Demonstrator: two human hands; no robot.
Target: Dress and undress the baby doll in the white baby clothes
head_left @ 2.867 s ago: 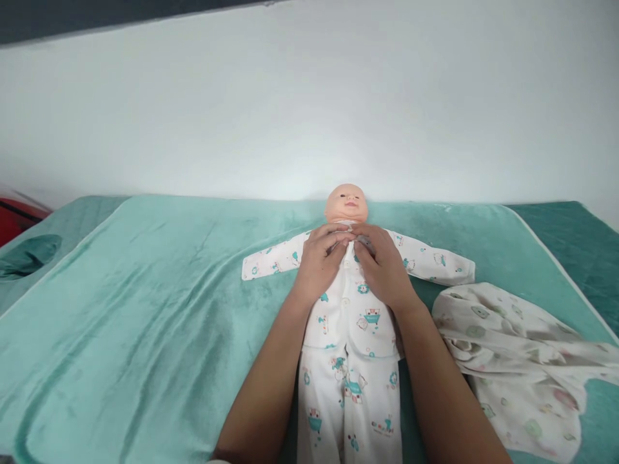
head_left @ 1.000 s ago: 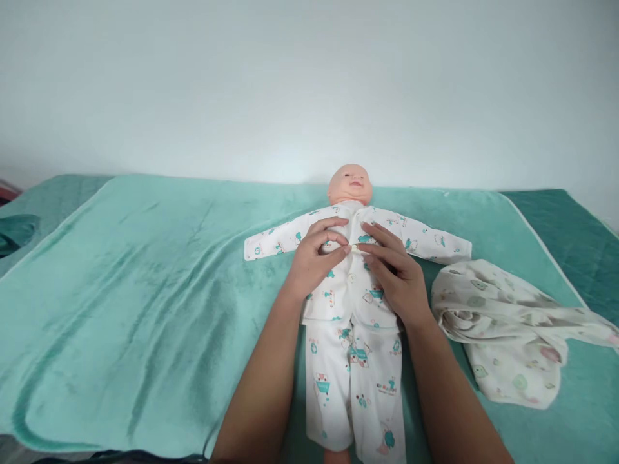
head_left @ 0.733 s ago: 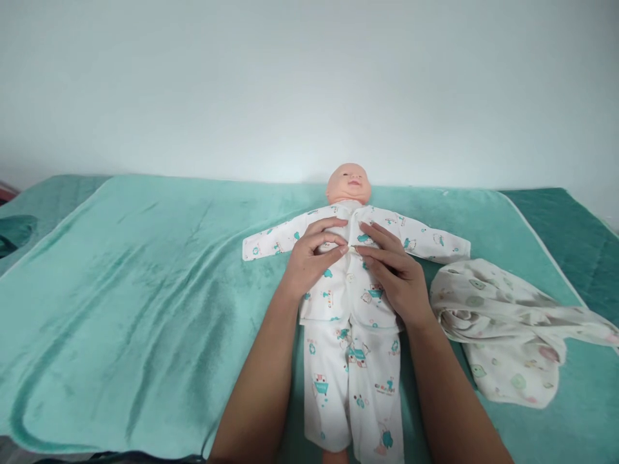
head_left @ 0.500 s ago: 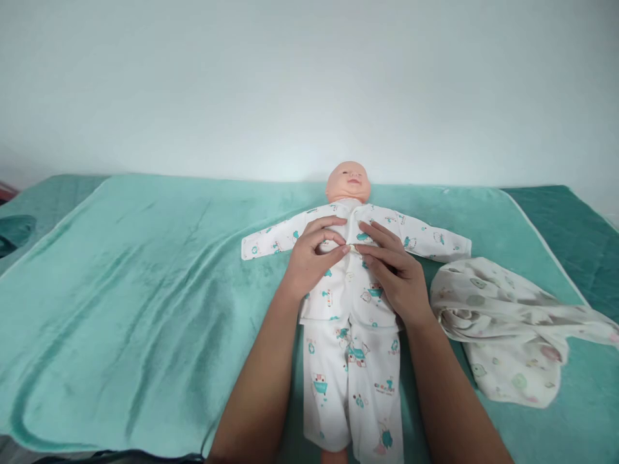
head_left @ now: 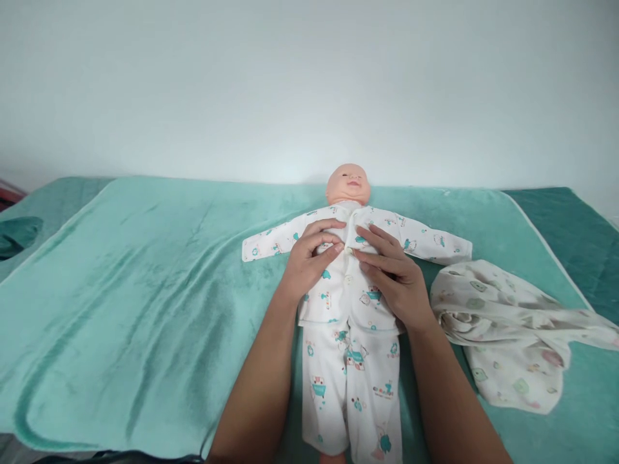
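On one doll (head_left: 348, 185): two hands (head_left: 309, 259) (head_left: 397, 278), one shirt (head_left: 338, 299), one pair of trousers (head_left: 331, 399). Right of the doll: one cloth (head_left: 512, 338). Under it: one blanket (head_left: 169, 290).

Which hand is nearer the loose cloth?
Right. The right hand, on the shirt, is left of the cloth; the left hand is farther left, on the shirt's other side.

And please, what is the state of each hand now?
Left hand: partly curled on the pajama top; grip unclear.
Right hand: partly curled there too; grip unclear.
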